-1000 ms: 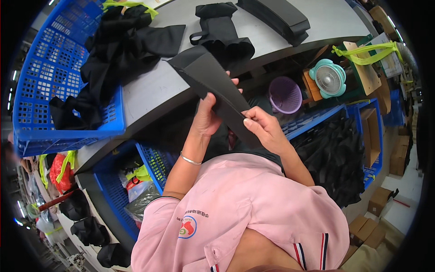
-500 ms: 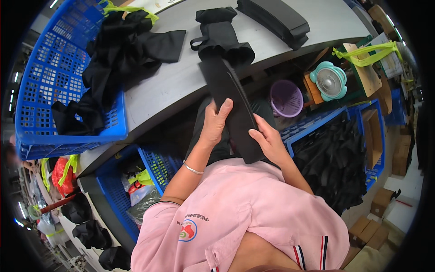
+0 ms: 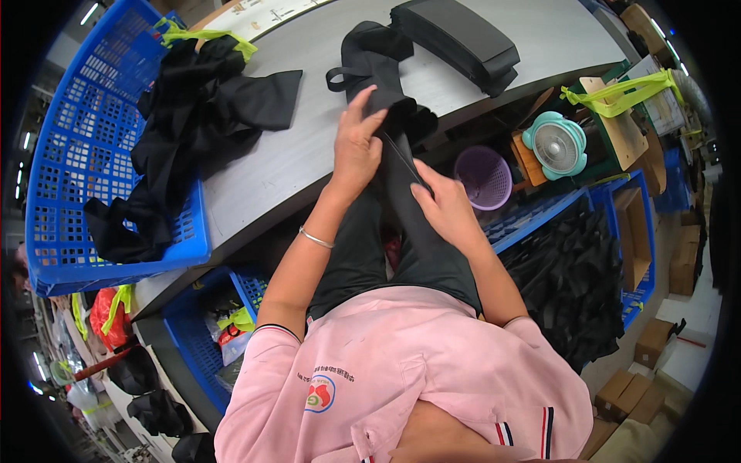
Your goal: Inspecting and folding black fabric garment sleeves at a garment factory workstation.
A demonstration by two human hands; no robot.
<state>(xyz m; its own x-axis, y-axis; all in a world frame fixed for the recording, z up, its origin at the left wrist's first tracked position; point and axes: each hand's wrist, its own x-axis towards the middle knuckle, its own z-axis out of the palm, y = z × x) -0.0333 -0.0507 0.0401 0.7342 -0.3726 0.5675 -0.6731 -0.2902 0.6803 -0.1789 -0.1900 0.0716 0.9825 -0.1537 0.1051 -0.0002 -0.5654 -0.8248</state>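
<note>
The person wears a pink top with sleeves pushed up, dark-edged cuffs, a round emblem on the chest and striped trim, dark trousers, and a thin silver bracelet (image 3: 316,238).

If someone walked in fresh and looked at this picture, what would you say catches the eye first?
First, at the centre, the left hand and right hand both grip a long black fabric piece at the edge of the grey table. Next, the big blue basket on the left, spilling over with black cloth. On the right, below the table, a purple bin and a small teal fan stand out.
</note>
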